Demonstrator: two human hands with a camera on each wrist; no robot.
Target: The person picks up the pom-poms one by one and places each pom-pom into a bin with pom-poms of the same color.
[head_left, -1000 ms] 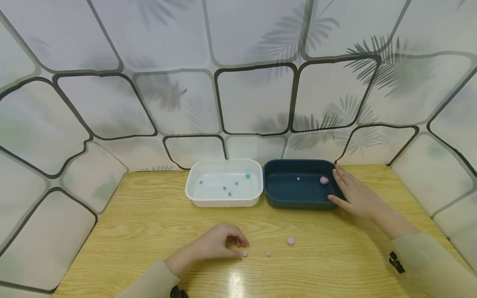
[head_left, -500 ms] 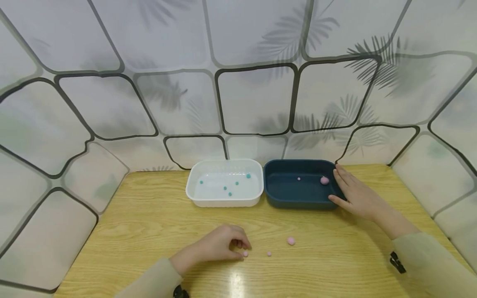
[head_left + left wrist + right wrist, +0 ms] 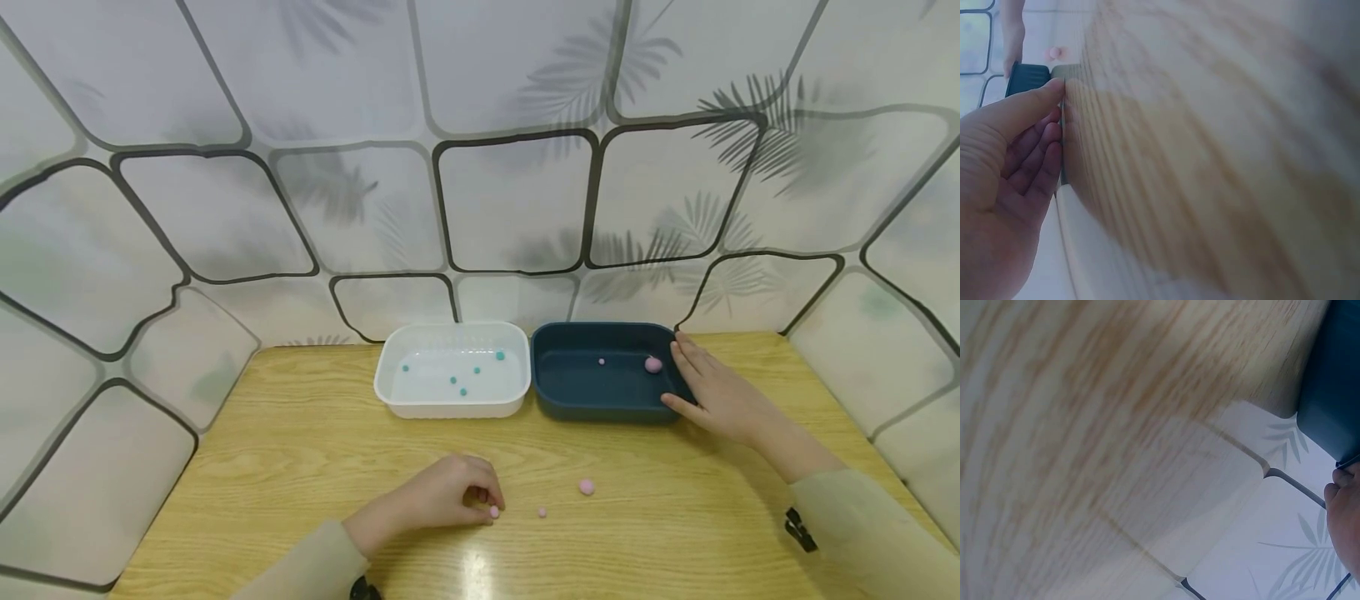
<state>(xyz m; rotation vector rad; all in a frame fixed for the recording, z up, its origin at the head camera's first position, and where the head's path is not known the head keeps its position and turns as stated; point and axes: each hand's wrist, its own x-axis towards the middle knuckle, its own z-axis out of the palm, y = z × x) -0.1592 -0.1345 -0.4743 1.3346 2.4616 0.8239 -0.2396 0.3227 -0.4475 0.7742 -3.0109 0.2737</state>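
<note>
Low in the middle of the head view, my left hand (image 3: 450, 496) pinches a small pink ball (image 3: 494, 512) between thumb and forefinger at the tabletop. In the left wrist view the thumb (image 3: 1035, 103) hides the ball. Two more pink balls lie to the right: a tiny one (image 3: 542, 512) and a larger one (image 3: 587, 487). My right hand (image 3: 720, 396) rests with fairly straight fingers against the right end of the dark blue tray (image 3: 607, 412). Inside that tray sit a tiny pink ball (image 3: 602, 362) and a bigger pink lump (image 3: 653, 364).
Left of the dark tray, side by side with it, stands a white tray (image 3: 450, 410) holding several small teal balls (image 3: 463, 392). Both trays are at the back of the wooden table (image 3: 315, 450), close to the patterned wall covering (image 3: 517, 208).
The left hand has shifted slightly right, and its thumb and forefinger have closed in on the small pink ball. The right hand and both trays stay in place.
</note>
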